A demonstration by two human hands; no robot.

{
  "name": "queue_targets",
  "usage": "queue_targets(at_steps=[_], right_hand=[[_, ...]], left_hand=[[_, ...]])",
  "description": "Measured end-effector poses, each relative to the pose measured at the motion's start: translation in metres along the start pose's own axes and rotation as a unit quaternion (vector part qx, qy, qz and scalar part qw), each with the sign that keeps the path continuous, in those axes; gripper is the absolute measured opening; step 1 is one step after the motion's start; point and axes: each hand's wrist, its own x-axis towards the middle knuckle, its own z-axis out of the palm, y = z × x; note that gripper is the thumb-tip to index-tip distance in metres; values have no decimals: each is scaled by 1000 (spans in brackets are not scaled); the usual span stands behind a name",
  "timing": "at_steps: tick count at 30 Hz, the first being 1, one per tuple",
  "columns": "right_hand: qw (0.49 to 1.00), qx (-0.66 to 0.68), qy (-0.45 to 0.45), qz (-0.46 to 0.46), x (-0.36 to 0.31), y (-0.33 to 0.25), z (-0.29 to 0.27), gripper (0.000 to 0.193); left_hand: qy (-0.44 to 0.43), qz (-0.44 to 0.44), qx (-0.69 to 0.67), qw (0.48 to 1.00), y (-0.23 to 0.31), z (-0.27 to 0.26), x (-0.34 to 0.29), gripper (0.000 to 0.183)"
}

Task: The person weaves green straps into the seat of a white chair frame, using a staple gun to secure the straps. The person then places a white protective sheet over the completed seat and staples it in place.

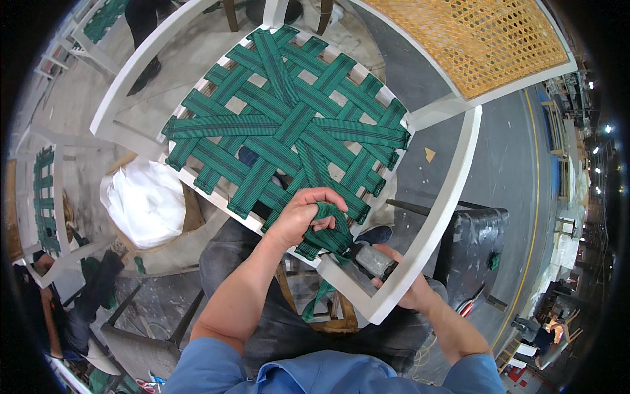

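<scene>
A white-painted chair frame (432, 223) stands before me, its seat woven with green webbing straps (279, 141). My left hand (303, 215) is closed on a loose, folded end of green webbing (336, 230) at the seat's near right corner. From there the strap hangs down below the seat rail. My right hand (410, 289) grips a grey, black-nosed tool that looks like a staple gun (375, 261). Its nose is against or very near the bunched webbing. The chair's white arm partly hides my right hand and the tool.
The chair's cane back panel (472, 43) rises at the far right. A bag of white material (144, 200) is on the left. A worn dark stool (469, 246) stands right, with scissors (467, 305) near it. Another webbed chair (46, 197) and a person's arm (49, 322) are far left.
</scene>
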Motion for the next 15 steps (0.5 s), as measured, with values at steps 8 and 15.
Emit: queue_targets(at_steps=[8,15], right_hand=[[999,30,13,-17,1,12,14,91],[998,57,10,17,12,-16,12,92]], left_hand=[[27,7,7,1000,1,4,1,35],[24,13,10,1000,0,1,2,34]])
